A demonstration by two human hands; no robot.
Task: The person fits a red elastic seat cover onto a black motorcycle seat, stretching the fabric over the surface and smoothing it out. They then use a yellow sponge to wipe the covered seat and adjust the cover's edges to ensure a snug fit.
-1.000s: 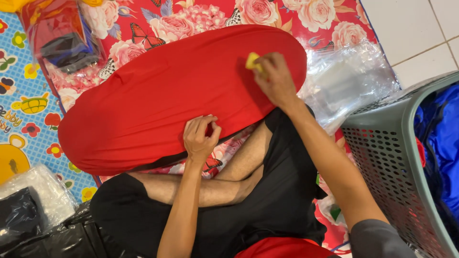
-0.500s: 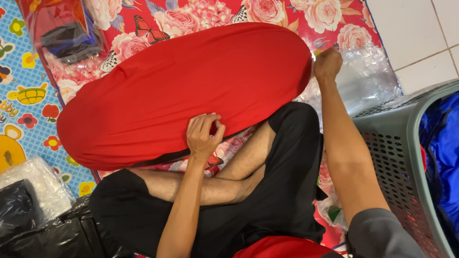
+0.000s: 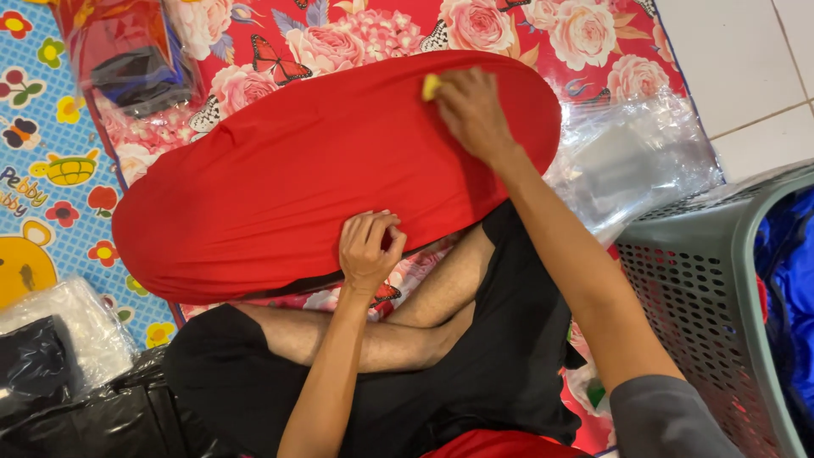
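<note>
Two hands on red cloth-covered board (image 3: 314,170) lying across floral mat (image 3: 543,34) before crossed legs. Right hand (image 3: 471,114) grip clenched on small yellow piece (image 3: 431,86), pressed to cloth near far edge. Left hand (image 3: 369,246) fingers pinching cloth at near edge. Grey basket (image 3: 712,305) at right.

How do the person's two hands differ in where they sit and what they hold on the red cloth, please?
The right hand reaches to the far side of the red cloth and pinches a small yellow thing. The left hand sits at the near edge with curled fingers, and no separate object shows in it. Both touch the cloth, backs up.
</note>
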